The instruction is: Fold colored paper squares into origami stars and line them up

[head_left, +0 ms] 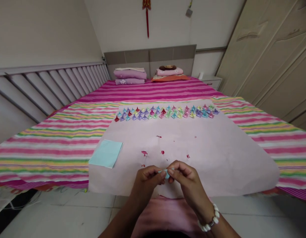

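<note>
Close together here, left hand (151,177) and right hand (184,174) both pinch the little blue paper piece (167,175), right between their fingertips, above the pale sheet (222,155) by its near edge.

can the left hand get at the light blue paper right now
Probably yes: nothing bulky lies between the left hand and the blue paper on the large sheet, though it would first need to release the small piece it pinches.
</note>
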The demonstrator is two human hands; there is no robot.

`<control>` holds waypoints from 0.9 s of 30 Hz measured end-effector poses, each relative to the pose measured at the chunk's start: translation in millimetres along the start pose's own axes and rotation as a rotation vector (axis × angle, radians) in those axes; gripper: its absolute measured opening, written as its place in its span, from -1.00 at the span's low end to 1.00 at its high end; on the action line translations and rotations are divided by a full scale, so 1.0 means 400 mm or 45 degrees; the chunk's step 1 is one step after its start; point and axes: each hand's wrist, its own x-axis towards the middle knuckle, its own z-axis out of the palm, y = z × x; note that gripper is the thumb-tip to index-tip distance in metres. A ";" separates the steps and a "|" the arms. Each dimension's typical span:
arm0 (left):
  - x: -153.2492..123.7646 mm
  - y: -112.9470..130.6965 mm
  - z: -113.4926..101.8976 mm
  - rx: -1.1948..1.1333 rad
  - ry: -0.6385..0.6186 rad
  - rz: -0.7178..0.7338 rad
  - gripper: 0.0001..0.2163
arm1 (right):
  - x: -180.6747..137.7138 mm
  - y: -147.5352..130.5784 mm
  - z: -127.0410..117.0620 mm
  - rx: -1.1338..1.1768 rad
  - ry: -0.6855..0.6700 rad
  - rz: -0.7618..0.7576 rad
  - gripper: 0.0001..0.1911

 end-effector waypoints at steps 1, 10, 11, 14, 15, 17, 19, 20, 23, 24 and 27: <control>0.002 -0.003 -0.002 -0.012 -0.016 -0.010 -0.84 | 0.001 0.000 0.000 0.026 0.005 0.006 -0.83; 0.019 -0.020 -0.005 0.054 0.002 -0.026 -0.75 | 0.016 0.022 -0.001 0.141 0.020 0.162 -0.81; 0.020 -0.017 -0.004 0.108 0.011 -0.016 -0.74 | 0.018 0.022 -0.004 0.104 0.026 0.162 -0.81; 0.025 -0.015 0.002 0.176 0.013 -0.023 -0.74 | 0.023 0.022 -0.008 0.036 0.032 0.131 -0.79; 0.028 -0.017 0.004 0.170 0.012 -0.031 -0.74 | 0.024 0.023 -0.007 0.039 0.031 0.119 -0.79; 0.036 -0.025 0.007 0.118 0.007 -0.052 -0.72 | 0.026 0.026 -0.004 0.108 0.022 0.124 -0.78; 0.044 -0.034 0.010 0.022 0.015 -0.086 -0.70 | 0.029 0.031 -0.001 0.216 0.009 0.168 -0.77; 0.048 -0.038 0.011 -0.019 0.021 -0.104 -0.69 | 0.032 0.033 -0.001 0.259 0.009 0.201 -0.76; 0.054 -0.046 0.017 -0.050 0.061 -0.118 -0.66 | 0.042 0.039 -0.007 0.294 0.007 0.292 -0.75; 0.056 -0.048 0.020 -0.024 0.074 -0.110 -0.65 | 0.047 0.040 -0.011 0.288 0.006 0.310 -0.73; 0.065 -0.053 0.030 0.073 0.115 -0.072 -0.63 | 0.062 0.047 -0.022 0.263 0.032 0.311 -0.71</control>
